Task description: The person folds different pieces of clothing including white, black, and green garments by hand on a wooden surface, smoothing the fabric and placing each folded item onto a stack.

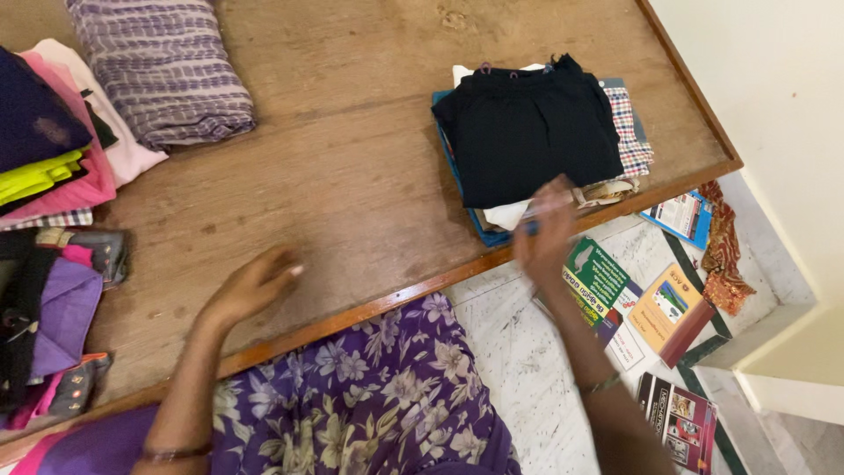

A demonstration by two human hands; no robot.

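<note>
My left hand (251, 286) hovers over the bare wooden board (352, 176) near its front edge, fingers loosely curled and holding nothing. My right hand (545, 233) is blurred at the front edge of a stack of folded clothes (527, 132) topped by a black garment; its fingers touch the lower layers of the stack, and whether it grips one I cannot tell. A checked cloth (635, 132) sticks out at the stack's right side.
A folded grey-purple checked cloth (163, 66) lies at the back left. Piles of pink, navy, yellow and purple clothes (53, 220) crowd the left edge. Booklets and cards (642, 299) lie on the marble floor to the right. My purple floral dress (369, 396) fills the foreground.
</note>
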